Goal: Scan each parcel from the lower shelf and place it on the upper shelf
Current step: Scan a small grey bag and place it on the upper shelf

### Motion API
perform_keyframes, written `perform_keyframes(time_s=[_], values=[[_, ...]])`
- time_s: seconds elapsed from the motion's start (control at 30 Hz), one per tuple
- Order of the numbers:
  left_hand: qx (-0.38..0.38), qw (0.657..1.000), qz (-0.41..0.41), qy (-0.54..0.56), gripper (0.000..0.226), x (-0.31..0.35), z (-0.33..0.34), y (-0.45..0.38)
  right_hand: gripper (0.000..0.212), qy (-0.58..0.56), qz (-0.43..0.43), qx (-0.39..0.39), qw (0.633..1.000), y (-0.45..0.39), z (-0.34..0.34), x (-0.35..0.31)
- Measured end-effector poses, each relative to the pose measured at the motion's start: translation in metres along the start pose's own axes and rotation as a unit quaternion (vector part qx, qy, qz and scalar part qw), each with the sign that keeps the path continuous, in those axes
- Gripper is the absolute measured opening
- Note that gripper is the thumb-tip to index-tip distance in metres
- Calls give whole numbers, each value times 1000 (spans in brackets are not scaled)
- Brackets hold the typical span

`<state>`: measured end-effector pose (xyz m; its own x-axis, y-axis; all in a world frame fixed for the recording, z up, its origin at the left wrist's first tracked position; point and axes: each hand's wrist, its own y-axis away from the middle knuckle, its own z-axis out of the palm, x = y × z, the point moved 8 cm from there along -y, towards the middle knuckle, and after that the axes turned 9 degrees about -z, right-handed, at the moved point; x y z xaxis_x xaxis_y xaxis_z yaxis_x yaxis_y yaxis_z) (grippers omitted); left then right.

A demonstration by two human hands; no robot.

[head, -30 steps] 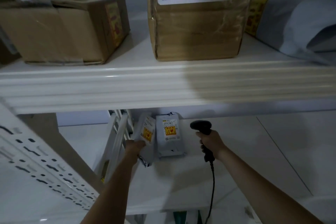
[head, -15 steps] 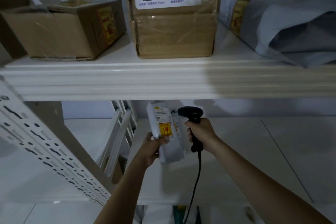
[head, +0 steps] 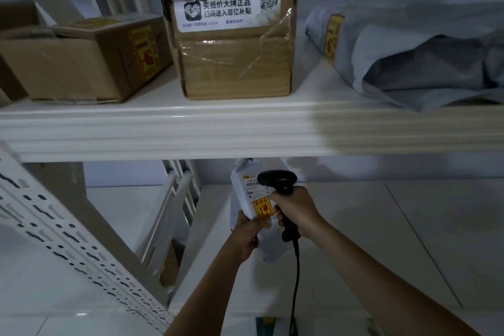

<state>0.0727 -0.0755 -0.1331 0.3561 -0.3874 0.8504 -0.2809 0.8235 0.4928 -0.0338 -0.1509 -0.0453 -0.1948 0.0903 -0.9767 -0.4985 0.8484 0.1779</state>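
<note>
Scan step is on right now. The left hand (head: 246,234) is wrapped around the lower part of a white poly mailer parcel (head: 252,199), holding it up just under the front lip of the upper shelf (head: 163,128). The right hand (head: 296,209) is closed tight on the grip of a black barcode scanner (head: 281,191), whose head sits right against the parcel's shipping label (head: 252,185), pretty much touching it.

The parcel stands on end, long axis roughly vertical, label face turned toward the scanner, orange fragile sticker (head: 263,208) near the bottom.

Next move is probably lifting it over that shelf lip into the bare gap between the taped cardboard box (head: 234,63) and the grey bag (head: 409,57).
</note>
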Motion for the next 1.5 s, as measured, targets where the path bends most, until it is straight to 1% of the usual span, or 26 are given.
perform_keyframes(time_s=[0.1,0.3,0.4,0.47,0.53,0.63,0.7,0.77,0.83,0.9,1.0,1.07,1.1,1.2,1.3,1.33,1.4,1.43,1.5], values=[[16,1000,-1,5,63,0,0,-3,13,1,1,-3,1000,1,-3,1],[17,1000,1,3,62,-2,1,-12,13,15,5,-13,1000,1,-1,3],[9,1000,1,-2,50,0,4,-8,13,25,5,-15,1000,1,0,3],[-9,1000,6,5,45,2,7,-4,13,32,6,-18,999,1,1,4],[-12,1000,9,9,49,3,5,-3,13,39,6,-21,999,1,2,5],[6,1000,-1,25,68,-1,-1,-5,12,47,7,-25,999,2,2,6],[14,999,-8,37,74,-3,-2,-5,12,48,4,-27,998,2,2,6],[18,999,-11,50,72,-3,-2,-3,13,60,-3,-21,998,1,-2,7],[20,998,-17,59,68,-4,-4,0,13,88,-6,2,996,-3,-13,11],[21,998,-22,64,62,-5,-7,2,11,115,7,19,993,-11,-28,23],[31,997,-24,69,55,-6,-16,5,16,162,43,-2,986,-27,-46,55],[34,997,-26,64,54,-8,-19,5,14,198,69,-5,978,-32,-56,79],[38,997,-31,62,55,-10,-21,5,18,212,83,-1,974,-33,-61,91],[54,995,-51,62,58,-17,-23,5,42,278,112,3,954,-34,-70,120],[36,996,-47,68,63,-20,-22,4,62,325,119,-6,938,-33,-71,139],[30,996,-46,70,62,-20,-21,5,72,330,117,-9,937,-33,-70,144],[30,996,-50,66,55,-19,-20,7,93,332,114,-23,936,-31,-66,152],[35,996,-53,68,48,-19,-19,8,99,335,110,-33,935,-30,-63,155],[38,995,-52,82,37,-18,-18,9,104,356,109,-49,927,-31,-60,160]])
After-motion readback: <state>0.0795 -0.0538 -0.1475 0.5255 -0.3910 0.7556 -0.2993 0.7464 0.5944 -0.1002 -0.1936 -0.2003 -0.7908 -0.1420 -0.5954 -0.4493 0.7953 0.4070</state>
